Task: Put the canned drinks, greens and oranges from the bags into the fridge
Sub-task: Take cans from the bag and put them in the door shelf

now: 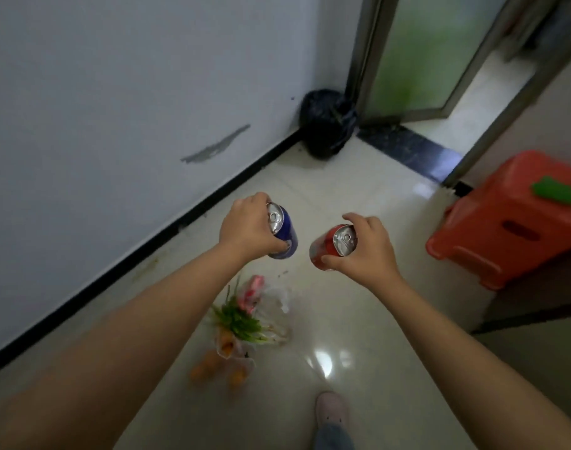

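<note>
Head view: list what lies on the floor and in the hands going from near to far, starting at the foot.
Foot → oranges → greens → red can in the right hand → blue can in the left hand → black bin bag.

Dim, soft blur; glare on floor [323, 362]; wide-angle bending at edges.

Place: a home, seemingly a hallway or corner by a doorway.
Floor: glossy pale tiles [359, 203] with a black skirting strip [167, 222] along a scuffed white wall [115, 92].
Doorway: metal-framed frosted glass door [417, 50] standing open over a dark stone threshold [410, 147].
Household items: black bin bag [326, 123] in the corner; red plastic stool [511, 219] near the door.
Groceries: clear plastic bags [271, 300] with greens [240, 321] and oranges [209, 365] on the floor.
Footwear: soft indoor slipper [331, 407].
</note>
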Demonstrator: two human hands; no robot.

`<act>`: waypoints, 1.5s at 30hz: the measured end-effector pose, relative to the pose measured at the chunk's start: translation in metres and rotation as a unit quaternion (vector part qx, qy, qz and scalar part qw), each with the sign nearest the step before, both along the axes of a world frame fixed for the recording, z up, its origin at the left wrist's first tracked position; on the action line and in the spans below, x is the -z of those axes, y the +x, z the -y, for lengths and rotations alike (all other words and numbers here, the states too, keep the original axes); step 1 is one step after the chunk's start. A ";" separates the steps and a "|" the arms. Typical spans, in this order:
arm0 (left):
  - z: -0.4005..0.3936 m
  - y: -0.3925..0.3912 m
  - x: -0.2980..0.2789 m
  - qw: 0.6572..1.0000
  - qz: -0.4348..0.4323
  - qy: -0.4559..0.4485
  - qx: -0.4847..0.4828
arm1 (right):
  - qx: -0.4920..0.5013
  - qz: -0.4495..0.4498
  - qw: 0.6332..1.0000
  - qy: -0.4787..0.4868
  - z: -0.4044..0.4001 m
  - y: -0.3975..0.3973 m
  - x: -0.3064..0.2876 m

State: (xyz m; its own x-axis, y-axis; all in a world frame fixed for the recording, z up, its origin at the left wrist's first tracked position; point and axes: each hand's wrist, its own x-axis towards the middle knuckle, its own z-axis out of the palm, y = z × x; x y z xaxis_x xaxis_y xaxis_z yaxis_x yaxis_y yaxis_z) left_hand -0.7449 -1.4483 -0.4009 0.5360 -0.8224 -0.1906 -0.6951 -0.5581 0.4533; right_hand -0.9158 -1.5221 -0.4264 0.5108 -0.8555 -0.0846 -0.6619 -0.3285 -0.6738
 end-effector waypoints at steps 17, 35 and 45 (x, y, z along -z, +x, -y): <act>-0.053 -0.274 -0.274 0.895 -0.024 -0.251 0.369 | 0.321 0.067 0.915 -0.235 -0.174 -0.317 -0.291; -0.021 -0.591 -0.377 0.836 -0.010 -0.472 0.278 | 0.320 0.157 0.832 -0.424 -0.139 -0.630 -0.406; 0.043 -0.626 -0.433 0.797 0.052 -0.566 0.204 | 0.234 0.296 0.814 -0.441 -0.023 -0.666 -0.448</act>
